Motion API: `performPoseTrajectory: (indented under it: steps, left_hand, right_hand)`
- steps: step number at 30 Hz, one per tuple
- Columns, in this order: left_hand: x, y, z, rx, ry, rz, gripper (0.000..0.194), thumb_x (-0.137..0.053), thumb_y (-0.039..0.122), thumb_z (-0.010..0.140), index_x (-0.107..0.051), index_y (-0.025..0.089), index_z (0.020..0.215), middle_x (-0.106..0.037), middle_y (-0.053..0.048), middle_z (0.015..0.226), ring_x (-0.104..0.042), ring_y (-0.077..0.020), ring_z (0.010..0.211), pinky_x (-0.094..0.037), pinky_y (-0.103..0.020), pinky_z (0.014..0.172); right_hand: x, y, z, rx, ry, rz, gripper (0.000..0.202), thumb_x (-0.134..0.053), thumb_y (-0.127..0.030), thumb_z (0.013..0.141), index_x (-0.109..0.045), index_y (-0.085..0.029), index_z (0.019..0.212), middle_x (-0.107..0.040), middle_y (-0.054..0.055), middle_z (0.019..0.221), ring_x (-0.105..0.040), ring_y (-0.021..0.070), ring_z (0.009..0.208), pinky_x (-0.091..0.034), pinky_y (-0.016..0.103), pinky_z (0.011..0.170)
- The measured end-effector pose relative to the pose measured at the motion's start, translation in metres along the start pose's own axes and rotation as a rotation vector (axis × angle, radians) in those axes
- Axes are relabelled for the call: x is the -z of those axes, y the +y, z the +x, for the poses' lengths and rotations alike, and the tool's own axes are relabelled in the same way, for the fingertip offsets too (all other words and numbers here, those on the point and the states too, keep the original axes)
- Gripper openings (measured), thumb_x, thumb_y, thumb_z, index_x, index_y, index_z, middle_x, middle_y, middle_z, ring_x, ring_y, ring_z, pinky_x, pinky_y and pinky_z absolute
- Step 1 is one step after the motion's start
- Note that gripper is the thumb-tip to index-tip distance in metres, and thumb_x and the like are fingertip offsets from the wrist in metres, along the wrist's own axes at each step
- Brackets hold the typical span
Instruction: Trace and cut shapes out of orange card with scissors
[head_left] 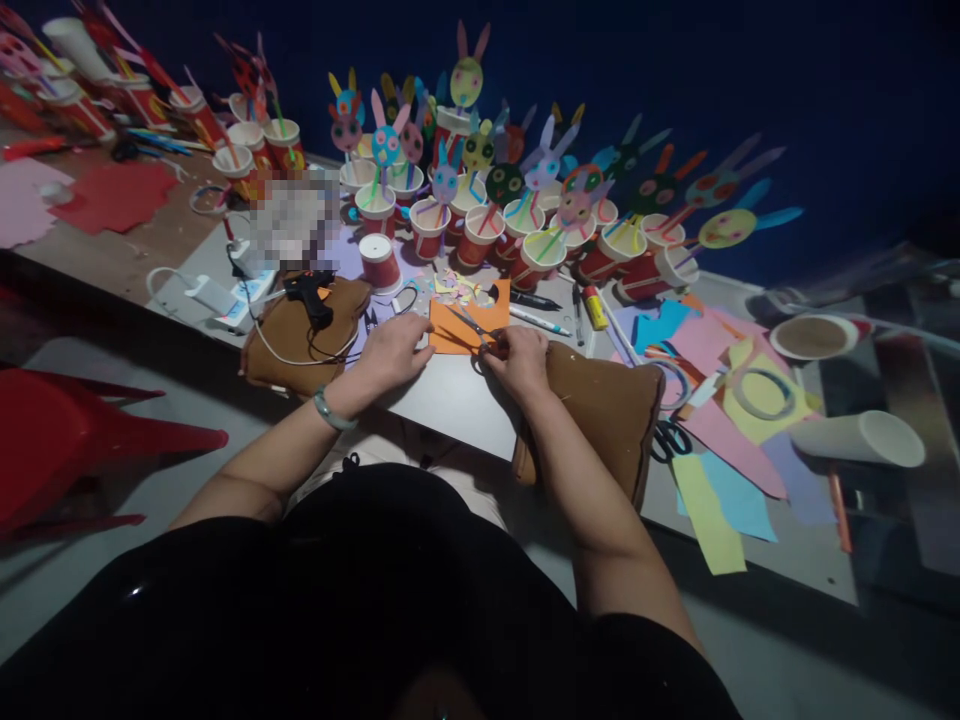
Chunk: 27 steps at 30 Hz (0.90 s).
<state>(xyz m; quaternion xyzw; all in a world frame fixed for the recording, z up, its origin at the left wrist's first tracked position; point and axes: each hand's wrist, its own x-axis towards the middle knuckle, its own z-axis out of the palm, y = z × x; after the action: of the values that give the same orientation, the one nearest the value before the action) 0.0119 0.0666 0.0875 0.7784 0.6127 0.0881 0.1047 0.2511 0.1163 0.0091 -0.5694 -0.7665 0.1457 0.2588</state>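
Note:
An orange sheet of paper [451,338] lies on the table in front of me, with a notch cut from its upper right edge. My left hand [396,350] rests at the sheet's left edge, fingertips closed at its border. In my right hand [521,358] are scissors [471,325], held by the handles over the sheet, blades pointing up and left. Small paper scraps [457,288] lie just beyond the sheet. A white-topped red cup [380,265] stands upside down behind my left hand.
Paper cups with rabbit figures [482,238] line the back. A glue gun [311,300] lies on a brown cushion [285,350] at left. Another brown cushion [600,410], black-handled scissors [670,440] and coloured papers [735,430] are at right. A red stool [82,440] stands left.

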Motion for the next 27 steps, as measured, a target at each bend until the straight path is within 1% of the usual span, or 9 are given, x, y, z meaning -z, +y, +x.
performPoseTrajectory:
  steps: [4,6,8,12,16,18,22,24,27]
  left_hand:
    - [0.022,-0.005,0.023,-0.031,-0.020,0.148,0.035,-0.058,0.031,0.089,-0.065,0.012,0.118,-0.067,-0.016,0.115,-0.061,-0.0306,0.107,-0.044,-0.041,0.090]
    - [0.031,-0.013,0.024,-0.026,-0.030,0.208,0.037,-0.060,0.034,0.088,-0.065,0.012,0.117,-0.067,-0.016,0.112,-0.060,-0.0309,0.106,-0.043,-0.042,0.090]
    - [0.035,-0.021,0.020,-0.022,-0.086,0.263,0.037,-0.062,0.034,0.086,-0.066,0.012,0.115,-0.066,-0.015,0.109,-0.059,-0.0314,0.105,-0.043,-0.042,0.090]
    - [0.022,-0.029,0.005,-0.061,-0.195,0.321,0.029,-0.064,0.029,0.083,-0.070,0.011,0.105,-0.062,-0.018,0.114,-0.056,-0.0345,0.110,-0.043,-0.044,0.087]
    - [0.008,-0.030,-0.002,-0.067,-0.162,0.337,0.026,-0.050,0.021,0.092,-0.072,0.010,0.100,-0.059,-0.020,0.118,-0.053,-0.0349,0.111,-0.042,-0.045,0.085]
    - [0.008,-0.032,-0.003,-0.070,-0.144,0.300,0.029,-0.047,0.026,0.096,-0.072,0.012,0.099,-0.058,-0.019,0.118,-0.052,-0.0341,0.110,-0.042,-0.045,0.086]
    - [0.016,-0.033,-0.008,-0.095,-0.104,0.215,0.030,-0.051,0.035,0.096,-0.072,0.014,0.099,-0.058,-0.017,0.115,-0.050,-0.0326,0.110,-0.042,-0.044,0.086]
    - [0.018,-0.032,-0.012,-0.138,-0.122,0.196,0.028,-0.053,0.034,0.095,-0.073,0.014,0.096,-0.058,-0.016,0.114,-0.051,-0.0312,0.108,-0.041,-0.043,0.086]
    - [0.017,-0.028,-0.017,-0.174,-0.198,0.190,0.025,-0.053,0.030,0.094,-0.073,0.015,0.092,-0.058,-0.014,0.108,-0.052,-0.0297,0.104,-0.040,-0.042,0.086]
  right_hand:
    - [0.002,0.003,0.001,-0.073,0.046,0.053,0.015,-0.066,-0.030,0.073,-0.055,-0.021,0.078,-0.065,0.007,0.082,-0.054,0.0252,0.083,-0.039,0.041,0.084]
    - [0.002,0.004,0.001,-0.090,0.052,0.063,0.014,-0.065,-0.029,0.072,-0.055,-0.021,0.078,-0.064,0.006,0.081,-0.054,0.0245,0.082,-0.039,0.040,0.082]
    - [0.002,0.004,0.001,-0.090,0.055,0.057,0.015,-0.066,-0.028,0.072,-0.055,-0.021,0.078,-0.064,0.006,0.083,-0.054,0.0252,0.084,-0.039,0.041,0.082]
    - [0.000,0.002,0.001,-0.071,0.052,0.041,0.016,-0.068,-0.029,0.072,-0.056,-0.021,0.078,-0.065,0.008,0.086,-0.055,0.0272,0.090,-0.039,0.042,0.085]
    - [-0.001,0.003,0.001,-0.076,0.034,0.034,0.017,-0.068,-0.029,0.071,-0.054,-0.022,0.077,-0.064,0.007,0.085,-0.055,0.0274,0.090,-0.039,0.042,0.084]
    - [-0.003,0.005,0.001,-0.078,0.037,0.031,0.018,-0.068,-0.029,0.070,-0.053,-0.022,0.076,-0.063,0.007,0.083,-0.054,0.0273,0.089,-0.038,0.042,0.084]
    - [-0.005,0.009,0.002,-0.074,0.050,0.032,0.019,-0.068,-0.028,0.068,-0.051,-0.022,0.076,-0.062,0.007,0.082,-0.053,0.0268,0.088,-0.038,0.041,0.082]
    - [-0.006,0.009,0.002,-0.077,0.047,0.032,0.019,-0.067,-0.028,0.068,-0.051,-0.022,0.076,-0.061,0.007,0.082,-0.053,0.0268,0.088,-0.039,0.041,0.082]
    - [-0.005,0.008,0.002,-0.090,0.052,0.052,0.019,-0.068,-0.027,0.067,-0.050,-0.022,0.075,-0.061,0.006,0.082,-0.053,0.0266,0.087,-0.040,0.041,0.082]
